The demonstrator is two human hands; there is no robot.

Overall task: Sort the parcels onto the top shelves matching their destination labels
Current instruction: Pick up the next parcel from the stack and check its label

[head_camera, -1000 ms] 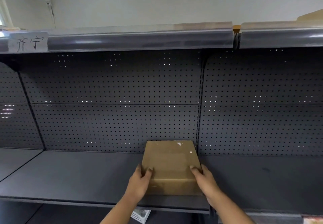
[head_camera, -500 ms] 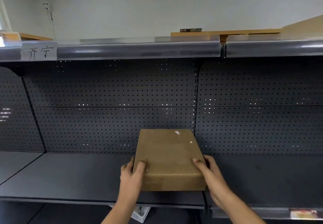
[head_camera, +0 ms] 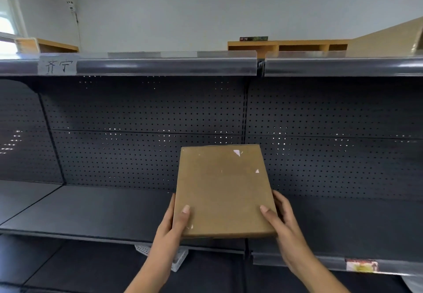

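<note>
A flat brown cardboard parcel [head_camera: 223, 189] is held up in front of the dark pegboard, above the middle shelf [head_camera: 96, 210]. My left hand [head_camera: 175, 223] grips its lower left edge and my right hand [head_camera: 278, 215] grips its lower right edge. Its top face shows small white scraps of torn paper; no readable label shows. The top shelf [head_camera: 164, 64] runs across above, with a handwritten paper label [head_camera: 58, 65] on its rail at the left.
A second top-shelf section [head_camera: 343, 66] continues to the right, with a large tan cardboard piece [head_camera: 389, 38] on it. Wooden furniture [head_camera: 288, 45] shows behind. A white perforated basket [head_camera: 177, 260] sits on the lower shelf beneath my hands. A sticker [head_camera: 361, 265] marks the right shelf rail.
Both hands have lifted the parcel off the middle shelf and raised it, tilting its top face toward me. My view has tipped upward, showing more of the top shelf.
</note>
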